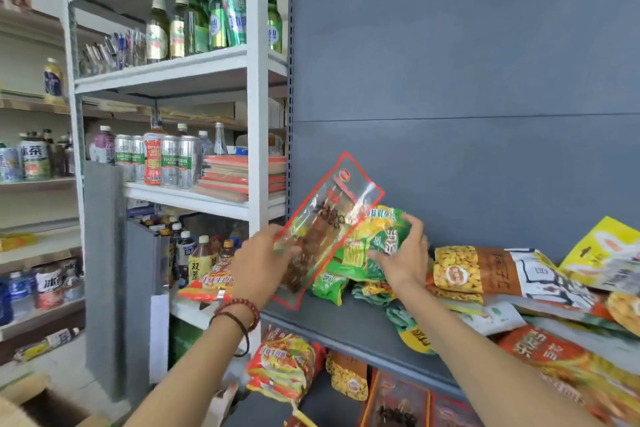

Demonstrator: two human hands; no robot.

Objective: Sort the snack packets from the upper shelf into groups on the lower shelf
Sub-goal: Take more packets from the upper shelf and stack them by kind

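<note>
My left hand (265, 262) grips a clear red-edged packet (323, 218) of brown snacks, held tilted above the left end of the grey upper shelf (346, 326). My right hand (407, 255) grips a green and yellow packet (372, 239) just to the right of it, over several green packets (329, 284) lying on the shelf. Further right on the same shelf lies a pile of packets, among them a brown and white nut packet (491, 272) and a yellow one (606, 253). On the lower shelf stand a red and yellow packet (284, 366), a nut packet (348, 378) and dark red packets (398, 402).
A grey back panel (467, 80) rises behind the shelf. To the left a white rack (258, 97) holds green beer bottles (197, 17), cans (176, 163), stacked flat packs (242, 177) and drink bottles (201, 256). A cardboard box (31, 402) sits at the bottom left.
</note>
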